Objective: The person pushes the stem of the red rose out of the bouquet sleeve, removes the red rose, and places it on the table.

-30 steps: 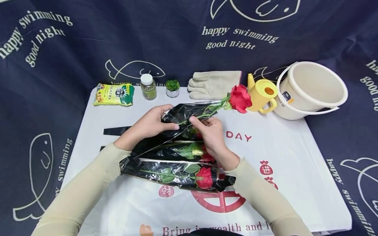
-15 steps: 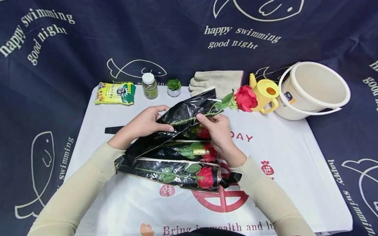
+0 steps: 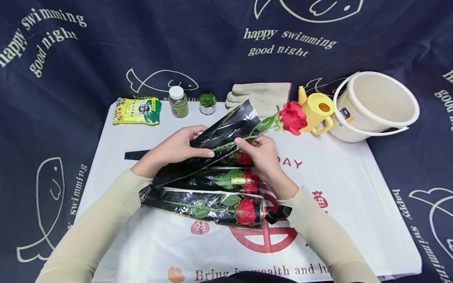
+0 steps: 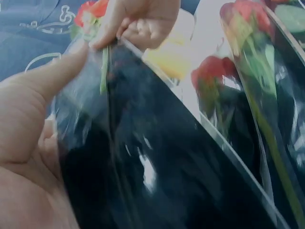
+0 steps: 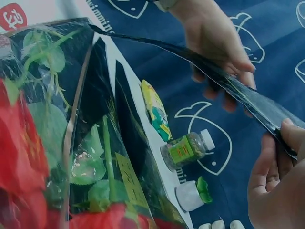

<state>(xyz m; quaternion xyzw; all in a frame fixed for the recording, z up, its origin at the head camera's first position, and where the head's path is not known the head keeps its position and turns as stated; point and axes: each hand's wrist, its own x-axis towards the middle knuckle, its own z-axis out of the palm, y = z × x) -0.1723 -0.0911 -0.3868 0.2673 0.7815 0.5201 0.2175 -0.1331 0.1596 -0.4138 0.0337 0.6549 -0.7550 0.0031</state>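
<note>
A red rose (image 3: 292, 118) lies slantwise in a black flower sleeve (image 3: 226, 125) with a clear front, its bloom out past the wide end. My left hand (image 3: 178, 147) grips the sleeve around its middle, thumb on the clear front and fingers behind. Near the sleeve's mouth, my right hand (image 3: 260, 159) pinches the stem and the sleeve's edge between thumb and fingers. The right wrist view shows the sleeve edge-on, raised above the table. Below it lie several wrapped roses, the nearest wrapped rose (image 3: 244, 211) in full view and the farthest partly hidden.
Along the back of the white-covered table (image 3: 347, 188) stand a yellow packet (image 3: 137, 111), a white-capped jar (image 3: 178, 103), a small potted succulent (image 3: 207, 103), pale work gloves (image 3: 263, 98), a yellow watering can (image 3: 316, 112) and a cream bucket (image 3: 368, 110). A navy patterned cloth (image 3: 198, 35) hangs behind.
The sleeve's wide end has spread out and risen behind the stem. My right hand and the rose have shifted slightly right; my left hand still grips the sleeve.
</note>
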